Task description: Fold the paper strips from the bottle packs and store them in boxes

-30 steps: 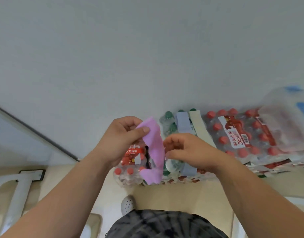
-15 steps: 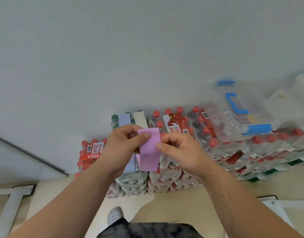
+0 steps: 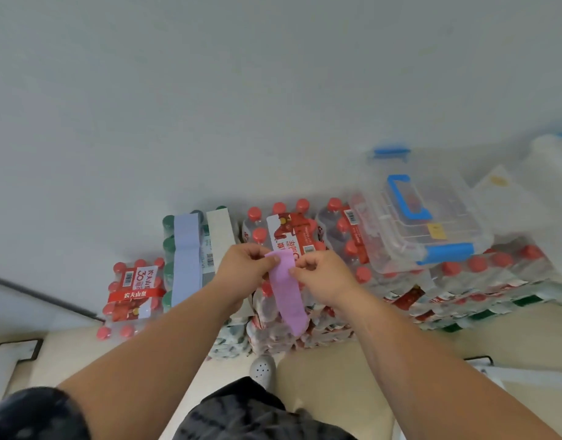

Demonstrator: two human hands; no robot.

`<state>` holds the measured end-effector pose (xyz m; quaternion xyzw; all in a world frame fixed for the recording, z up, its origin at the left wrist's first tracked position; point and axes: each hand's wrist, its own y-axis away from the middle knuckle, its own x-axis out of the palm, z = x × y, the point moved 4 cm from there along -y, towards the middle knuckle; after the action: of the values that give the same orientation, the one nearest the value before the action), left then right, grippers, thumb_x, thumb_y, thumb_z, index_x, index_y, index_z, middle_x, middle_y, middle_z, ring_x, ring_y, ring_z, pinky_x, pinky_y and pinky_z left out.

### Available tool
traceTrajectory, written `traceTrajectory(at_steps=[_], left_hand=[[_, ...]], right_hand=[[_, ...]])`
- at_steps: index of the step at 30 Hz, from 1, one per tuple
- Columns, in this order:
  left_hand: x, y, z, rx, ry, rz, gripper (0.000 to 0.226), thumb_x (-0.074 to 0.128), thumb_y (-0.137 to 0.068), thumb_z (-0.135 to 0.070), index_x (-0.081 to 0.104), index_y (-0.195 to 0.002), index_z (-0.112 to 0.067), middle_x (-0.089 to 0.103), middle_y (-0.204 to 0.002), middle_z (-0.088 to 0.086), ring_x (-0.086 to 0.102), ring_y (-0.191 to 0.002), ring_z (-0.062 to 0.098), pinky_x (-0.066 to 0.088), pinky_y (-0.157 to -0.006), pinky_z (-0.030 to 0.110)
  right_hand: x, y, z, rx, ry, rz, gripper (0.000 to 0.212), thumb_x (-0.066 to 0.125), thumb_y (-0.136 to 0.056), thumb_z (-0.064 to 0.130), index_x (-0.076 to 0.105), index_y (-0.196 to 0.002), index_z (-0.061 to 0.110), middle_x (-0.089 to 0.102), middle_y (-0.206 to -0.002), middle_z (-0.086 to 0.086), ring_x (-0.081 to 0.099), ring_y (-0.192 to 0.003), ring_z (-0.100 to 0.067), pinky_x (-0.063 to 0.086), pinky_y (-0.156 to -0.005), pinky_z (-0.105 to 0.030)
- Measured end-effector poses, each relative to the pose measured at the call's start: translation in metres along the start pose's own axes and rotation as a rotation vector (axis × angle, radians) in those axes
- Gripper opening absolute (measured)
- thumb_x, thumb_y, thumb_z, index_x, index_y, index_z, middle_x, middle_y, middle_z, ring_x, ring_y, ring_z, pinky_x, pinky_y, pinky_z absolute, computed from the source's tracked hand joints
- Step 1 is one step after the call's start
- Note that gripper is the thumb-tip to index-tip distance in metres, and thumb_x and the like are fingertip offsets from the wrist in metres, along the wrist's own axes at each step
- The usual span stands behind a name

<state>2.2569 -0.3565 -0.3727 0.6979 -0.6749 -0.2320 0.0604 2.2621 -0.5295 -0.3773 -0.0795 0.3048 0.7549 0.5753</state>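
Lilac paper strip [image 3: 287,293] hangs over the red-capped bottle packs [image 3: 292,236] | left hand [image 3: 241,265] and right hand [image 3: 324,274] pinch its top edge | clear blue-latched plastic box [image 3: 422,217] rests right of it.

There is just one camera, worn on the person's head. It looks forward and down, from close above the two bare arms. It faces stacked packs of red-capped plastic bottles [image 3: 343,236] against a plain white wall [image 3: 241,90]. The pale floor [image 3: 337,360] shows low down.
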Motion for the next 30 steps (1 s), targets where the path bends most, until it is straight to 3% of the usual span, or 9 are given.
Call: traceTrajectory(at_steps=[2, 7, 10, 12, 14, 20, 23, 27, 30], left_hand=[[0.002, -0.021, 0.0, 0.008, -0.031, -0.025, 0.018, 0.071, -0.088, -0.011, 0.074, -0.071, -0.015, 0.068, -0.066, 0.0, 0.059, -0.057, 0.01, 0.048, -0.052, 0.021], [-0.002, -0.078, -0.015, 0.052, -0.206, -0.01, 0.016, 0.071, -0.087, -0.019, 0.075, -0.071, -0.018, 0.066, -0.065, -0.004, 0.055, -0.057, 0.012, 0.045, -0.056, 0.025], [-0.006, -0.113, -0.027, 0.086, -0.35, 0.023, 0.024, 0.07, -0.086, -0.019, 0.068, -0.064, -0.027, 0.063, -0.062, -0.008, 0.058, -0.061, 0.015, 0.045, -0.059, 0.024], [-0.005, -0.132, -0.031, 0.107, -0.449, 0.06, 0.025, 0.067, -0.087, -0.018, 0.065, -0.065, -0.029, 0.062, -0.059, -0.009, 0.062, -0.058, 0.019, 0.045, -0.052, 0.02], [-0.004, -0.147, -0.035, 0.139, -0.529, 0.065, 0.024, 0.065, -0.088, -0.019, 0.066, -0.067, -0.03, 0.063, -0.059, -0.009, 0.064, -0.055, 0.019, 0.041, -0.043, 0.015], [-0.002, -0.168, -0.037, 0.224, -0.675, -0.009, 0.013, 0.062, -0.089, -0.027, 0.074, -0.085, -0.024, 0.072, -0.077, -0.001, 0.067, -0.073, 0.022, 0.055, -0.064, 0.031], [-0.001, -0.169, -0.034, 0.226, -0.747, -0.018, 0.012, 0.06, -0.089, -0.03, 0.069, -0.097, -0.027, 0.071, -0.086, 0.0, 0.066, -0.078, 0.025, 0.057, -0.067, 0.036], [-0.005, -0.162, -0.033, 0.268, -0.763, -0.057, 0.015, 0.061, -0.09, -0.031, 0.049, -0.094, -0.023, 0.065, -0.079, 0.004, 0.062, -0.075, 0.03, 0.053, -0.063, 0.038], [-0.019, -0.143, -0.033, 0.252, -0.641, -0.137, 0.018, 0.062, -0.091, -0.029, 0.046, -0.087, -0.023, 0.06, -0.063, -0.001, 0.06, -0.061, 0.025, 0.052, -0.057, 0.036]], right_hand=[[0.0, -0.018, -0.005, 0.031, 0.0, -0.018, 0.018, 0.068, -0.093, 0.02, 0.072, -0.079, 0.01, 0.066, -0.071, -0.001, 0.056, -0.063, -0.013, 0.051, -0.068, -0.033], [-0.003, -0.063, 0.004, 0.069, 0.074, -0.082, 0.023, 0.062, -0.095, 0.018, 0.069, -0.074, 0.011, 0.071, -0.069, -0.002, 0.069, -0.066, -0.026, 0.06, -0.068, -0.043], [-0.005, -0.09, 0.013, 0.109, 0.086, -0.105, 0.021, 0.06, -0.095, 0.015, 0.069, -0.077, 0.011, 0.072, -0.067, -0.004, 0.068, -0.057, -0.017, 0.059, -0.061, -0.035], [-0.005, -0.104, 0.015, 0.156, 0.044, -0.111, 0.022, 0.059, -0.096, 0.012, 0.068, -0.076, 0.011, 0.073, -0.066, -0.007, 0.065, -0.049, -0.012, 0.054, -0.054, -0.029], [-0.004, -0.118, 0.013, 0.179, 0.014, -0.12, 0.025, 0.058, -0.096, 0.01, 0.069, -0.073, 0.012, 0.074, -0.068, -0.008, 0.069, -0.053, -0.018, 0.056, -0.055, -0.031], [-0.004, -0.138, 0.012, 0.276, -0.203, -0.169, 0.019, 0.06, -0.096, 0.01, 0.072, -0.081, 0.009, 0.077, -0.075, -0.01, 0.075, -0.067, -0.025, 0.064, -0.066, -0.042], [-0.005, -0.135, 0.014, 0.251, -0.221, -0.208, 0.013, 0.059, -0.091, 0.008, 0.065, -0.091, 0.019, 0.076, -0.08, -0.012, 0.075, -0.073, -0.03, 0.064, -0.069, -0.047], [-0.001, -0.13, 0.012, 0.214, -0.157, -0.163, 0.016, 0.059, -0.088, 0.008, 0.065, -0.087, 0.023, 0.076, -0.083, -0.004, 0.074, -0.077, -0.025, 0.062, -0.077, -0.051], [0.001, -0.127, 0.02, 0.122, -0.039, -0.13, 0.012, 0.063, -0.089, 0.02, 0.066, -0.082, 0.03, 0.073, -0.082, 0.003, 0.071, -0.08, -0.019, 0.061, -0.076, -0.045]])
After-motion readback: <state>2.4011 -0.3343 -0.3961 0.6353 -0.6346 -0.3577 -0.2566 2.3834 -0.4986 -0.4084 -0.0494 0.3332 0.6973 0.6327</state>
